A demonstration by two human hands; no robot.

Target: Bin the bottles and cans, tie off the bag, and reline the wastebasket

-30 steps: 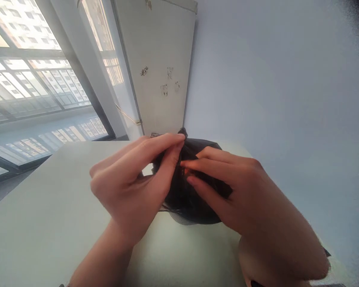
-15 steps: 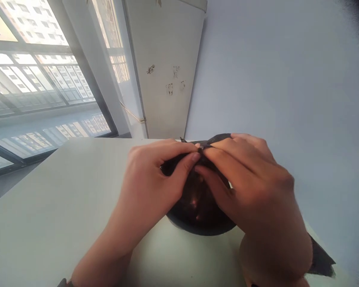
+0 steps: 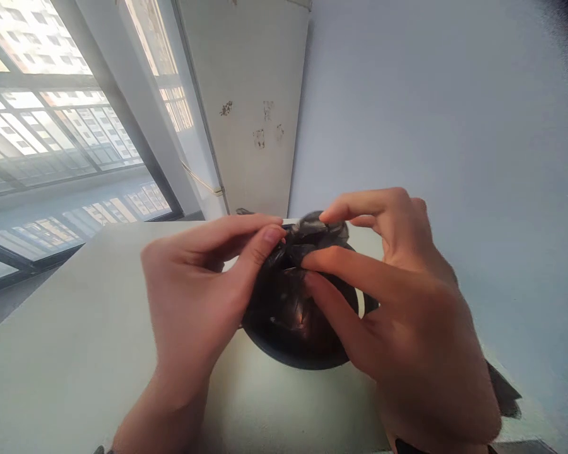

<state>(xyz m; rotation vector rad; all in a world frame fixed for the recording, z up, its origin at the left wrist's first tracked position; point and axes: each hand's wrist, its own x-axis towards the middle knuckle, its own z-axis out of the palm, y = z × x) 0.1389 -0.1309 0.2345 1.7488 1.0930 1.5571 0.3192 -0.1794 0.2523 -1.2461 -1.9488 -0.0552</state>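
Observation:
A dark round thing [image 3: 303, 359], seemingly a bowl or bin, sits on the white table between my hands. Thin black plastic, which looks like a bag [image 3: 319, 230], is bunched above its far side. My left hand [image 3: 194, 296] pinches this plastic between thumb and forefinger, left of the middle. From the right, my right hand [image 3: 402, 309] grips a fold of it between thumb and forefinger, with the other fingers raised and apart. The inside of the round thing is dark and shiny, partly covered by my fingers.
The white table [image 3: 76, 334] stretches out to the left. A plain wall [image 3: 407, 94] rises behind and to the right, with a pale cabinet-like panel [image 3: 250, 75] and windows [image 3: 52, 139] at the left. Something dark and flat [image 3: 504, 388] lies beside my right wrist.
My hands have moved apart, the left one leftward. My right fingers have spread, and more of the bunched black plastic shows between them. The view has shifted slightly.

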